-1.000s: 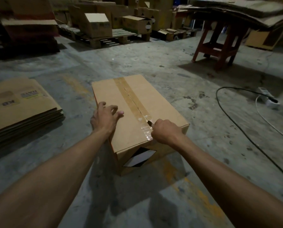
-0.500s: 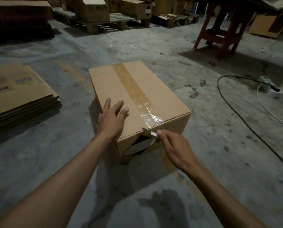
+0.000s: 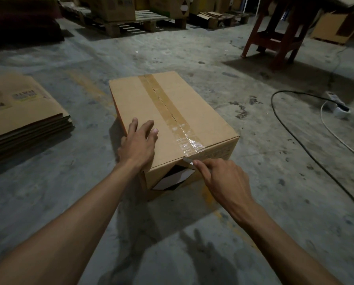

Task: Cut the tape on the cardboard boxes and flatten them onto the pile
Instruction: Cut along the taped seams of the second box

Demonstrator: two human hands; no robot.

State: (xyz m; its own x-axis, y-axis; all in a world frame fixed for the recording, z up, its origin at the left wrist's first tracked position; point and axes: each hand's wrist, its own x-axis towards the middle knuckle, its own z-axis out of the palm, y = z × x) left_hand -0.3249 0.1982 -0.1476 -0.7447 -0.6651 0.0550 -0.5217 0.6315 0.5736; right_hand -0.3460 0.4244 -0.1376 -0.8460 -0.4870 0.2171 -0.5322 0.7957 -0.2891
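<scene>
On the concrete floor, dead centre, the box stands with its tape slit. Left hand rests spread on top; right hand pinches a small blade at the near edge. Flattening remains; the pile waits at nine o'clock.

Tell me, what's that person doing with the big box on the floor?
A person is opening a taped cardboard box that sits on the concrete floor. The left hand lies flat on the box top to steady it. The right hand pinches a small blade at the near edge, where the tape folds over. The tape on top looks slit along the seam, but the flaps are still shut. A pile of flattened boxes waits to the left.
</scene>
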